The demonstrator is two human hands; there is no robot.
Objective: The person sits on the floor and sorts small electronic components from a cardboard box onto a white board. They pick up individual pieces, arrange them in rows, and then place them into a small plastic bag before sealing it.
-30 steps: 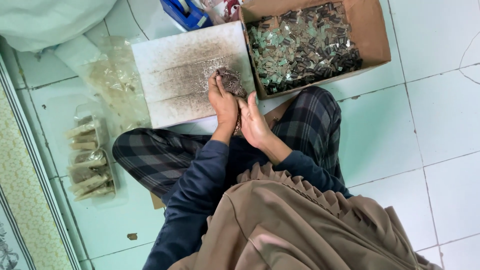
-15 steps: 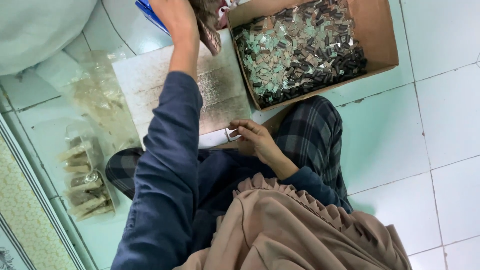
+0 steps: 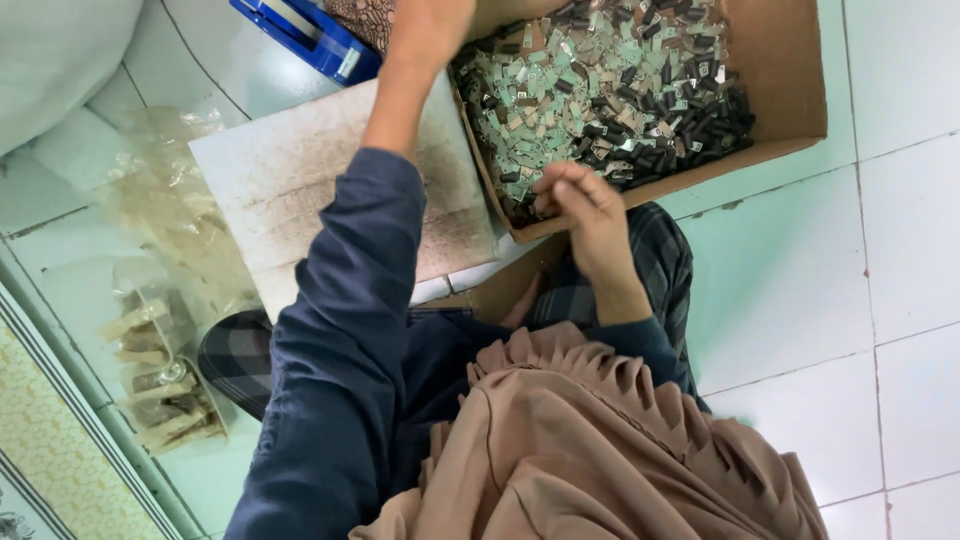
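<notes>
White floor tiles (image 3: 800, 270) right of the cardboard box (image 3: 790, 70) lie open; its raised wall blocks low passage.

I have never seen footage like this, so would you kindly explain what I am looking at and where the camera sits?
There is no machine here: a person sits on a white tiled floor and works with bare hands. The single camera is worn on the head and looks down, so you see their own sleeves and lap. The left hand reaches far forward past a pale, speckled board; what it holds, if anything, is cut off. The right hand rests at the near edge of a cardboard box filled with small dark and greenish pieces, fingers pinched together, though I cannot tell around what. A blue object lies beyond the board, and clear bags of tan bundles lie at the left.
</notes>
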